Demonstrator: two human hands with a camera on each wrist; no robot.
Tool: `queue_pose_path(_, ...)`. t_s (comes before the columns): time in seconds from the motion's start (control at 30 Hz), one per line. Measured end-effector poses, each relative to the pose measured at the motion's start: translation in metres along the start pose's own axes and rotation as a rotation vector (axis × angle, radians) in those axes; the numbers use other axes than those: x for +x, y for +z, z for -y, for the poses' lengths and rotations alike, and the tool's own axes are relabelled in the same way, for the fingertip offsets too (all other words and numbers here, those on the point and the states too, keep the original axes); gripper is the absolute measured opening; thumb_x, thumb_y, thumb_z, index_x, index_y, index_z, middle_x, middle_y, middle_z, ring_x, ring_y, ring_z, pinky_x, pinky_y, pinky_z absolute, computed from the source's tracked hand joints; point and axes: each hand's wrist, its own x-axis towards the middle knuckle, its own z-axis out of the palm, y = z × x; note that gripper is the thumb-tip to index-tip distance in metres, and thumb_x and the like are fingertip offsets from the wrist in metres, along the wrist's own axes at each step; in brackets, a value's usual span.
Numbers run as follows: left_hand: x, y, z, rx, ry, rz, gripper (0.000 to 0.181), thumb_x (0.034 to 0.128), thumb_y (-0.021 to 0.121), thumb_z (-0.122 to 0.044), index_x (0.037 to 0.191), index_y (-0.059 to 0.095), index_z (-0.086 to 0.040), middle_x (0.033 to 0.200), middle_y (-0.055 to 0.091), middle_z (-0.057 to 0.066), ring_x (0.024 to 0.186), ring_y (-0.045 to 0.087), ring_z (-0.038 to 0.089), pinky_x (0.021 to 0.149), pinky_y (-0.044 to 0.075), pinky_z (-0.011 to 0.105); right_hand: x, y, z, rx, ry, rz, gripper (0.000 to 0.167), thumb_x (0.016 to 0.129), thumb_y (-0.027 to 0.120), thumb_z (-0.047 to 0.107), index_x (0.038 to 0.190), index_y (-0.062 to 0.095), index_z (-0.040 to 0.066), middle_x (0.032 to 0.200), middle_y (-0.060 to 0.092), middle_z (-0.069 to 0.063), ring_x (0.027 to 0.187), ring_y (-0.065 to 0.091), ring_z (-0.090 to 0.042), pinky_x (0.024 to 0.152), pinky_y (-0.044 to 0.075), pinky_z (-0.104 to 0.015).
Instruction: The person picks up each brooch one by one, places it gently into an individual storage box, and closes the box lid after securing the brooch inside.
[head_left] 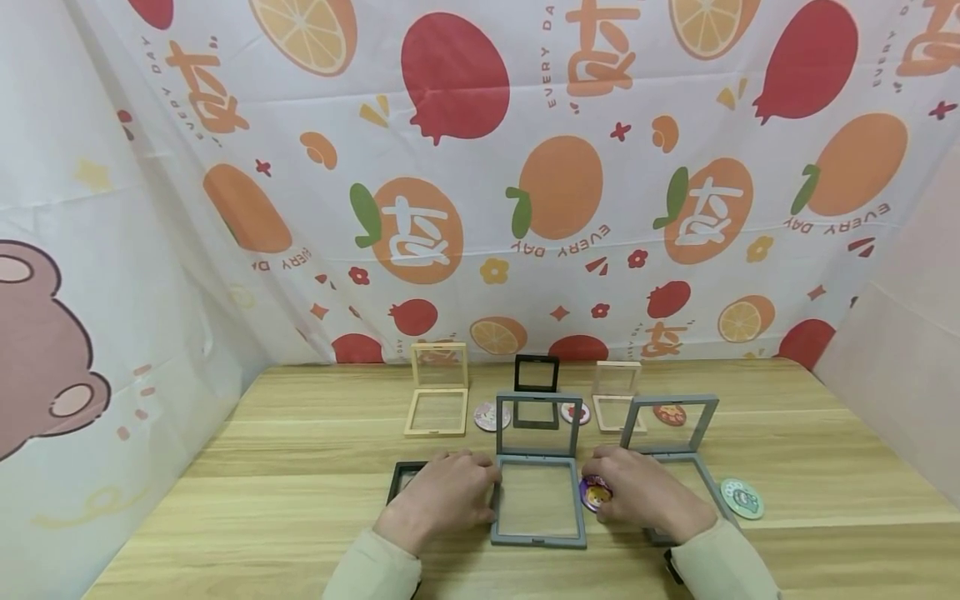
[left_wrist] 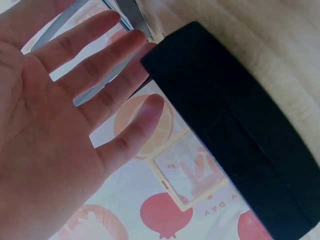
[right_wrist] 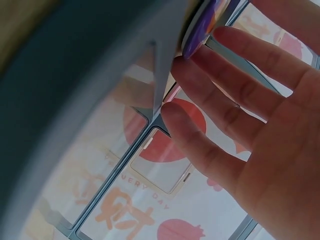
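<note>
As we log outward from the near edge, two pale sleeves (head_left: 375, 567) reach over the table (head_left: 262, 500). We record the left hand (head_left: 448, 492) with its grip released, fingers relaxed and touching the left side of the near gray frame (head_left: 538, 542). The right hand (head_left: 648, 492) pinches the purple badge (head_left: 597, 495) just beside that frame's right side. We note a black frame (head_left: 401, 477) partly hidden by the left hand; the second gray frame (head_left: 707, 477) lies partly behind the right, with a green badge (head_left: 742, 498) beside it. Both gray frames have their clear lids raised. Farther back we see a cream frame (head_left: 437, 432), a small black frame (head_left: 536, 359) and a pale frame (head_left: 618, 364), among a pink badge (head_left: 487, 416), a white-and-red badge (head_left: 575, 412) and an orange badge (head_left: 670, 414). Behind hangs fruit-printed cloth (head_left: 442, 75).
</note>
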Motion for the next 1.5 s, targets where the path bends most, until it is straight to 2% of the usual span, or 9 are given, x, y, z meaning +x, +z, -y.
queue_pose_path(0.13,0.0,0.0,0.0,-0.013,-0.007,0.02,0.035,0.077,0.089,-0.031,0.105,0.077,-0.013,0.113,0.071,0.001,0.106,0.066,0.023,0.089,0.054,0.05,0.0,0.001,-0.001,-0.016,-0.022,-0.018,0.037,0.071,0.088,0.007,0.105,0.074,0.006,0.107,0.066,-0.01,0.092,0.065,-0.027,0.082,0.055,-0.049)
queue_pose_path(0.33,0.0,-0.001,0.002,-0.038,-0.015,0.06,0.039,0.0791,0.087,-0.035,0.111,0.077,-0.015,0.126,0.068,0.002,0.112,0.063,0.026,0.093,0.052,0.051,0.0,0.002,-0.003,-0.033,-0.044,-0.028,0.037,0.071,0.089,0.008,0.104,0.074,0.007,0.104,0.065,-0.007,0.089,0.064,-0.023,0.079,0.055,-0.046)
queue_pose_path(0.47,-0.002,-0.002,0.003,-0.056,-0.01,0.074,0.049,0.0759,0.087,-0.043,0.114,0.076,-0.014,0.131,0.066,0.003,0.115,0.062,0.029,0.095,0.05,0.053,0.0,0.002,-0.003,-0.04,-0.046,-0.035,0.037,0.07,0.089,0.008,0.104,0.074,0.008,0.103,0.065,-0.006,0.088,0.064,-0.023,0.079,0.055,-0.046)
queue_pose_path(0.67,-0.004,-0.003,0.003,-0.049,-0.009,0.075,0.059,0.0687,0.091,-0.047,0.115,0.075,-0.014,0.131,0.066,0.002,0.116,0.062,0.03,0.096,0.049,0.053,0.002,0.002,-0.002,-0.059,-0.059,-0.036,0.036,0.07,0.088,0.007,0.103,0.075,0.007,0.101,0.065,-0.006,0.085,0.063,-0.021,0.077,0.056,-0.045)
queue_pose_path(0.93,-0.002,-0.002,0.001,-0.014,-0.005,0.074,0.061,0.0679,0.091,-0.049,0.115,0.074,-0.015,0.128,0.066,0.001,0.115,0.062,0.027,0.098,0.048,0.05,0.002,-0.006,-0.005,-0.033,-0.047,-0.038,0.032,0.072,0.088,0.01,0.1,0.074,0.008,0.095,0.061,0.0,0.078,0.058,-0.014,0.066,0.053,-0.037)
queue_pose_path(1.13,-0.003,-0.002,0.001,-0.007,0.002,0.064,0.06,0.0677,0.091,-0.049,0.114,0.075,-0.015,0.127,0.067,0.0,0.113,0.062,0.026,0.097,0.048,0.049,0.002,-0.011,-0.005,-0.017,-0.016,-0.029,0.033,0.072,0.09,0.012,0.1,0.074,0.008,0.094,0.059,0.002,0.078,0.058,-0.014,0.067,0.053,-0.037)
queue_pose_path(1.5,-0.002,-0.001,-0.001,0.014,-0.001,0.056,0.063,0.0669,0.09,-0.051,0.115,0.075,-0.013,0.126,0.067,0.0,0.112,0.061,0.024,0.097,0.046,0.045,0.004,-0.011,-0.005,-0.017,-0.055,-0.035,0.03,0.071,0.09,0.012,0.096,0.073,0.006,0.09,0.057,0.004,0.072,0.051,-0.007,0.061,0.047,-0.029)
